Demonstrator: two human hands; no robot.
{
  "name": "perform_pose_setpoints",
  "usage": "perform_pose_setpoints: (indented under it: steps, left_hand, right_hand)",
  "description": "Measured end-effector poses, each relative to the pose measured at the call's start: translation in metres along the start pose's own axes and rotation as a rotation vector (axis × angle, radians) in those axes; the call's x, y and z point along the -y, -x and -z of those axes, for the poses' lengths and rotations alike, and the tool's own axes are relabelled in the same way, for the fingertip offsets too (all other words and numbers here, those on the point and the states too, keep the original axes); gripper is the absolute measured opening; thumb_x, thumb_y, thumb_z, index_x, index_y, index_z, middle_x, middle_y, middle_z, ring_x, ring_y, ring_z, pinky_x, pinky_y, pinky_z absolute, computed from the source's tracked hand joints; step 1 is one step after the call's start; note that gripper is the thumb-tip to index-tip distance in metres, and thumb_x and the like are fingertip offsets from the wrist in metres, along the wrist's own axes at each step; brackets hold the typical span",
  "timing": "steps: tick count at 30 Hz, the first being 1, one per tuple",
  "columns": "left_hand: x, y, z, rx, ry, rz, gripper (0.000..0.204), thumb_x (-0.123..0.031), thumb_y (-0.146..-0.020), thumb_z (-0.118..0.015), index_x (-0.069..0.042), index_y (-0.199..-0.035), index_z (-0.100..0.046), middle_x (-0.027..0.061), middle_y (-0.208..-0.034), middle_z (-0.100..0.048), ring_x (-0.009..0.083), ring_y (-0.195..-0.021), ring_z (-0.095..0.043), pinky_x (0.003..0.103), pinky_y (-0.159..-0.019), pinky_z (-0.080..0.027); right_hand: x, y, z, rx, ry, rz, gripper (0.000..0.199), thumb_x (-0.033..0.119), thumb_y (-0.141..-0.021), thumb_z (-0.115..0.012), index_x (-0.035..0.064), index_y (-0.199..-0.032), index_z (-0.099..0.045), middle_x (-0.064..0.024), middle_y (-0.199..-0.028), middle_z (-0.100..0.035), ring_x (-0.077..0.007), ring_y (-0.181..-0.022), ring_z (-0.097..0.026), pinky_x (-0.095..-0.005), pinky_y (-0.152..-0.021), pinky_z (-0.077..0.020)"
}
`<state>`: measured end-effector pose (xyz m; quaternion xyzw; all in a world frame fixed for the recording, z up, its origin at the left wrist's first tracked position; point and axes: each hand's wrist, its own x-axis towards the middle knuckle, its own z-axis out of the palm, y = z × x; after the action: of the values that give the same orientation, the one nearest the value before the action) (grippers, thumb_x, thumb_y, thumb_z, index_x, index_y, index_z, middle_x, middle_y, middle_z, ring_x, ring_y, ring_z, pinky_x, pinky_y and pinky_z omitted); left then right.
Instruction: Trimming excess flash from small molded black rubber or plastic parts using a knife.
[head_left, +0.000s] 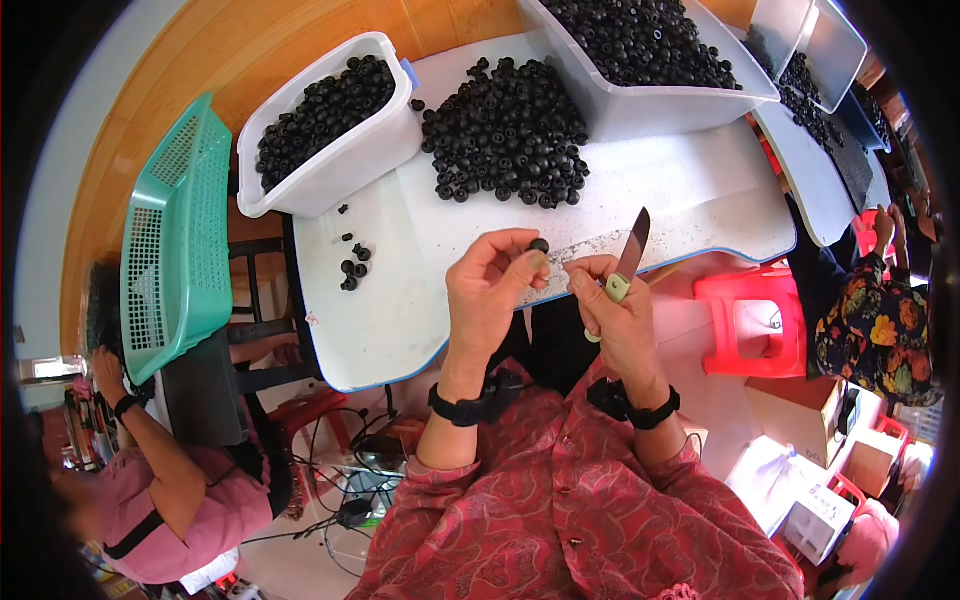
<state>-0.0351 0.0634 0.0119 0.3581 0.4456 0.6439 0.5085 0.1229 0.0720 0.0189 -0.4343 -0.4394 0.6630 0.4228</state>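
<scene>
The left hand (pixel 490 290) pinches a small black round part (pixel 539 245) in its fingers. Just right of that part, the right hand (pixel 620 315) grips a green-handled knife (pixel 630 255), whose blade points up and away. A slip could nick the thumb. Beyond the part, a black pile (pixel 505 135) lies on the white table (pixel 680 190).

A white table (pixel 690 190) with a thin blue edge carries everything; a loose heap of small black round parts (pixel 507 133) lies near its middle; a white plastic bin (pixel 335 160) of the same parts sits at its left end; a larger white tub (pixel 650 100), also full, stands at the far right; a few stray black parts (pixel 353 266) lie near the left edge.
</scene>
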Motion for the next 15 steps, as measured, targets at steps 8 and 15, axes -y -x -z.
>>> perform_pose_setpoints:
  steps: [8, 15]
  left_hand:
    - [0.002, 0.022, -0.008, 0.083, 0.014, 0.009, 0.016, 0.001, -0.088, -0.062, 0.005, -0.104, -0.059, 0.0096, -0.088, -0.066, 0.012, -0.075, -0.064, 0.024, -0.067, -0.055]
    - [0.01, 0.023, -0.008, 0.116, 0.058, 0.058, 0.016, 0.001, -0.088, -0.061, 0.005, -0.104, -0.06, 0.0102, -0.089, -0.067, 0.013, -0.074, -0.065, 0.024, -0.067, -0.056]
  right_hand:
    - [0.011, 0.001, -0.008, -0.002, -0.018, 0.056, 0.016, 0.015, -0.092, -0.061, 0.0003, -0.097, -0.062, 0.003, -0.066, -0.055, -0.0012, -0.048, -0.038, -0.017, -0.044, -0.0268]
    - [0.01, -0.001, 0.003, 0.033, -0.075, 0.066, 0.011, 0.012, -0.09, -0.062, 0.0018, -0.086, -0.064, 0.0036, -0.065, -0.056, -0.0008, -0.049, -0.038, -0.0173, -0.043, -0.0252]
